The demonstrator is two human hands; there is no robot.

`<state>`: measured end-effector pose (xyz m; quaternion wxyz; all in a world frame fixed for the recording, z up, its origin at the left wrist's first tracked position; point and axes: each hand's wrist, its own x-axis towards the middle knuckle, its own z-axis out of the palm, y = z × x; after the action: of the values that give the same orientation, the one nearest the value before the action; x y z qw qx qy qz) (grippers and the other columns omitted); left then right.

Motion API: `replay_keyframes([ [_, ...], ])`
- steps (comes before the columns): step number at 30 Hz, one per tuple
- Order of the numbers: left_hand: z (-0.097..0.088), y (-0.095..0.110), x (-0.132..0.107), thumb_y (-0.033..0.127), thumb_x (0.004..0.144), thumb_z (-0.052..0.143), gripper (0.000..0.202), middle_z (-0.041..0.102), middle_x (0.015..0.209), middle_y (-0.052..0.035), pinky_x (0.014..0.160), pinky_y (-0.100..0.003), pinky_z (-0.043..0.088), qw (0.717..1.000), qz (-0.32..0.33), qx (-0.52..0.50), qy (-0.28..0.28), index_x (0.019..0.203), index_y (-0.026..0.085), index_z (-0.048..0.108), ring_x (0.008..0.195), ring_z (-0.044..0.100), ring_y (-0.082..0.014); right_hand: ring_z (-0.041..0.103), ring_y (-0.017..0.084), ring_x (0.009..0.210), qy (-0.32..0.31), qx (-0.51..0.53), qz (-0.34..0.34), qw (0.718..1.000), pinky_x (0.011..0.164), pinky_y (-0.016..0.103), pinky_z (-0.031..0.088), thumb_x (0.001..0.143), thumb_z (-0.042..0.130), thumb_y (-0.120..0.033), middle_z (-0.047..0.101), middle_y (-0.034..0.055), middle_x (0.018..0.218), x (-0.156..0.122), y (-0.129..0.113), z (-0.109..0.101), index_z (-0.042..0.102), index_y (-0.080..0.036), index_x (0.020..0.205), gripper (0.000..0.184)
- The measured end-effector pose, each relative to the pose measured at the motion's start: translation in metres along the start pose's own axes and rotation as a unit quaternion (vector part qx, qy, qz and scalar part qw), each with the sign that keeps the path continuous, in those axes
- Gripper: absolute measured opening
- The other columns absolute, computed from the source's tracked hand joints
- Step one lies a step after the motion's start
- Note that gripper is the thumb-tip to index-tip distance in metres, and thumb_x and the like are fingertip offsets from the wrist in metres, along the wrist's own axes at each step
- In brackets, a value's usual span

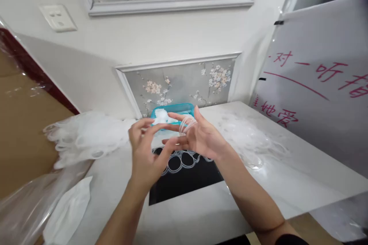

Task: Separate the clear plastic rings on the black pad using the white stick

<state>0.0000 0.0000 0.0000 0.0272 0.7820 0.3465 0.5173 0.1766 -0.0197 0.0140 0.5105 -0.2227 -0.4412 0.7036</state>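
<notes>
Two bare hands raised together over a white table (201, 206). Right hand (201, 138) open, palm up, fingers spread, with a small bunch of thin clear plastic rings (186, 125) looped over its fingers. Left hand (145, 153) just beside it, thumb and forefinger pinched toward those rings, touching or nearly touching; exact contact too blurred to tell.

Judging by looks: rings very light, thin, bendy, slick and see-through, easy to drop or tangle. Best taken one at a time at the outer edge of a loop, with fingertips only.

Directly beneath the hands, a black mat (184, 178) with a row of clear rings (184, 159) lying on it. Beyond the fingertips, a teal tray (172, 108). Left of the left hand, a heap of white rings (83, 138); right of the right hand, another clear heap (253, 145). Near the left forearm, a white bag (69, 208).
</notes>
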Motion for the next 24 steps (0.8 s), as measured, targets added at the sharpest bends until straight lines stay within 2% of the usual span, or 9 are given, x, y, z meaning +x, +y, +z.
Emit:
replay_keyframes([
  [4, 0.018, -0.012, 0.007, 0.049, 0.077, 0.066, 0.03, 0.037, 0.137, -0.0059, 0.11, -0.05, 0.031, 0.99, -0.06, -0.014, -0.128, 0.096, 0.025, 0.065, 0.135, 0.027, -0.0286, 0.066, 0.019, 0.095, -0.044, 0.014, 0.034, 0.998, 0.085, 0.042, 0.054, 0.087, 0.02, -0.072, 0.057, 0.0091, 0.128, 0.003, 0.008, 0.002, 0.042, -0.029, 0.138, 0.07],
  [6, 0.022, -0.015, 0.008, 0.05, 0.077, 0.067, 0.03, 0.038, 0.139, -0.0054, 0.112, -0.048, 0.029, 0.983, -0.068, -0.058, -0.161, 0.093, 0.024, 0.067, 0.136, 0.027, -0.0272, 0.067, 0.017, 0.089, -0.056, 0.004, 0.049, 0.997, 0.083, 0.043, 0.056, 0.088, 0.019, -0.07, 0.06, 0.0092, 0.123, 0.004, 0.012, 0.005, 0.038, -0.03, 0.141, 0.069],
  [10, 0.019, -0.013, 0.007, 0.043, 0.078, 0.068, 0.02, 0.044, 0.137, -0.002, 0.11, -0.044, 0.034, 0.981, -0.061, -0.119, -0.141, 0.076, 0.024, 0.07, 0.133, 0.034, -0.024, 0.07, 0.016, 0.079, -0.052, -0.025, 0.066, 0.996, 0.079, 0.044, 0.057, 0.09, 0.019, -0.067, 0.066, 0.0072, 0.111, 0.007, 0.017, 0.006, 0.03, -0.032, 0.144, 0.066],
  [13, 0.014, -0.011, 0.008, 0.04, 0.079, 0.068, 0.016, 0.049, 0.134, 0.001, 0.113, -0.046, 0.03, 0.977, -0.09, -0.155, -0.114, 0.071, 0.026, 0.071, 0.133, 0.037, -0.0232, 0.071, 0.018, 0.076, -0.053, -0.035, 0.087, 0.994, 0.075, 0.041, 0.059, 0.09, 0.019, -0.067, 0.065, 0.0079, 0.114, 0.011, 0.018, -0.001, 0.027, -0.032, 0.144, 0.066],
  [18, 0.005, -0.02, 0.013, 0.034, 0.079, 0.069, 0.015, 0.053, 0.131, 0.0013, 0.11, -0.046, 0.035, 0.926, -0.144, -0.305, -0.168, 0.067, 0.025, 0.068, 0.133, 0.039, -0.023, 0.073, 0.02, 0.077, -0.088, -0.064, 0.125, 0.986, 0.061, 0.029, 0.059, 0.091, 0.027, -0.064, 0.06, 0.0105, 0.125, 0.018, 0.016, -0.018, 0.04, -0.027, 0.138, 0.061],
  [20, 0.001, -0.023, 0.014, 0.034, 0.08, 0.068, 0.015, 0.05, 0.135, 0.0013, 0.11, -0.048, 0.034, 0.923, -0.141, -0.293, -0.205, 0.068, 0.025, 0.068, 0.134, 0.038, -0.0246, 0.072, 0.017, 0.072, -0.072, -0.073, 0.117, 0.988, 0.052, 0.023, 0.057, 0.092, 0.029, -0.062, 0.06, 0.0103, 0.125, 0.018, 0.013, -0.023, 0.046, -0.026, 0.134, 0.058],
  [24, -0.009, -0.027, 0.014, 0.041, 0.08, 0.066, 0.016, 0.044, 0.142, 0.0042, 0.113, -0.054, 0.025, 0.958, -0.065, -0.122, -0.25, 0.072, 0.028, 0.07, 0.139, 0.025, -0.0284, 0.063, 0.006, 0.046, -0.029, -0.058, 0.072, 0.995, 0.034, 0.016, 0.045, 0.094, 0.032, -0.055, 0.061, 0.0121, 0.126, 0.015, 0.007, -0.027, 0.059, -0.019, 0.121, 0.053],
])
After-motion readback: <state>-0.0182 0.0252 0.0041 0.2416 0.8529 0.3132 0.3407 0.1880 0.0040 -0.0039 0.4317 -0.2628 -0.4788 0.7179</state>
